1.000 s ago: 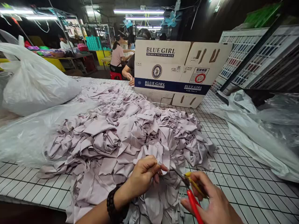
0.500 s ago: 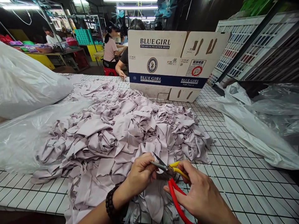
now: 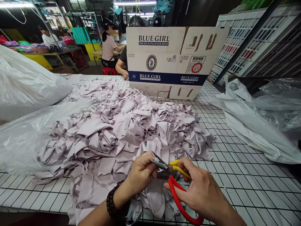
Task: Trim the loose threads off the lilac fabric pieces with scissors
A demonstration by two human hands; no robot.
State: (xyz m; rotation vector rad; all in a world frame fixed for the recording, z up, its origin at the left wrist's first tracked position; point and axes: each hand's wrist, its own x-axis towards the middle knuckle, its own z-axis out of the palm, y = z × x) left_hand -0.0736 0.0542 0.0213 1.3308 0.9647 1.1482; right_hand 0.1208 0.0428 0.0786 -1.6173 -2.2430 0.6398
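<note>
My right hand (image 3: 198,186) is closed around scissors (image 3: 175,185) with one yellow and one red handle. Their dark blades point left and stand slightly apart, right by the fingers of my left hand (image 3: 142,172). That left hand pinches a piece of pale mauve fabric; most of the piece hangs below the fingers, and the pinched bit is partly hidden. Beneath and beyond both hands spreads a large heap of pale mauve fabric pieces (image 3: 127,125). A beaded bracelet (image 3: 111,201) circles my left wrist.
A cardboard beer box (image 3: 164,64) stands behind the heap on the grid-patterned table (image 3: 232,175). Clear plastic (image 3: 21,147) and a stuffed white bag (image 3: 30,84) lie left; another white bag (image 3: 254,128) lies right. A co-worker's hand (image 3: 125,74) rests beside the box; other people sit farther back.
The view has shifted slightly. The scissor blades have closed a little beside my left fingers, and both hands stay in nearly the same place.
</note>
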